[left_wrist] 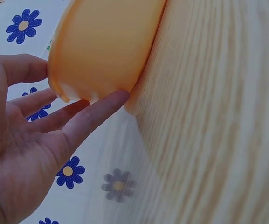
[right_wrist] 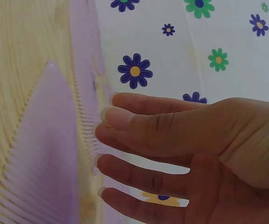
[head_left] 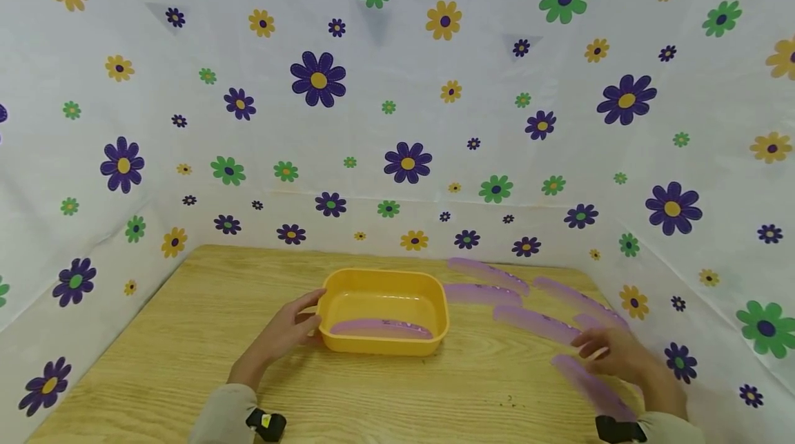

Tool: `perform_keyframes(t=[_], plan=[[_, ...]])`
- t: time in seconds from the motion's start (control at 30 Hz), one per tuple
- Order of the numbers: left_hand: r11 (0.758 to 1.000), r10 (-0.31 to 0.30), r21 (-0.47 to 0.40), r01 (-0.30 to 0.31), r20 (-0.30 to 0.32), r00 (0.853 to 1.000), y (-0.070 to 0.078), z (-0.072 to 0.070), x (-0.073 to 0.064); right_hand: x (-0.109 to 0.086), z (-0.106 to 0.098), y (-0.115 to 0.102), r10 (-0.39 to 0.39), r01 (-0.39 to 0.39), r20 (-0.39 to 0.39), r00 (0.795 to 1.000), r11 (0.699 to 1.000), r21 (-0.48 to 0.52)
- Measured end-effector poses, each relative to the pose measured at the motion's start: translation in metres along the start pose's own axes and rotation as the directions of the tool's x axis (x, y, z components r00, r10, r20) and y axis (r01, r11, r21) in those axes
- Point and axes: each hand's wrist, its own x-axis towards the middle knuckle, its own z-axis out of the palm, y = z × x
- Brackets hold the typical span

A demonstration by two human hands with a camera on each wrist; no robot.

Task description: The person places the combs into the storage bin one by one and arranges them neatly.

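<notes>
My left hand [head_left: 282, 333] rests its fairly straight fingers against the left end of a yellow plastic tub [head_left: 385, 346]. In the left wrist view the fingertips touch the tub's outer wall [left_wrist: 101, 46]. One purple comb [head_left: 379, 328] lies inside the tub, along its near side. On the right, my right hand [head_left: 621, 361] hovers among purple combs, its fingers slightly bent and nothing visible between them. Closest to it are a comb [head_left: 537, 323] by the fingertips and another comb [head_left: 590, 385] below. In the right wrist view a toothed comb [right_wrist: 45, 163] lies left of the fingers.
More purple combs lie on the wooden table [head_left: 348, 402] right of the tub: a far comb [head_left: 487, 273], a comb [head_left: 481, 293] beside the tub, and a comb [head_left: 577, 299] near the right edge. Flower-patterned white sheeting [head_left: 397, 119] encloses the back and sides.
</notes>
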Motion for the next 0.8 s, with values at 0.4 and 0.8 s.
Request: perform_keyframes(t=[0.4, 0.8], plan=[[1.0, 0.004, 0.005, -0.004, 0.006, 1.0, -0.001, -0.001, 0.0, 0.01, 0.012, 0.01, 0.159, -0.159, 0.018, 0.987, 0.987, 0.022], [1.0, -0.008, -0.005, 0.008, 0.009, 1.0, 0.001, -0.001, -0.001, 0.007, 0.018, 0.006, 0.228, -0.228, -0.015, 0.973, 0.974, -0.009]])
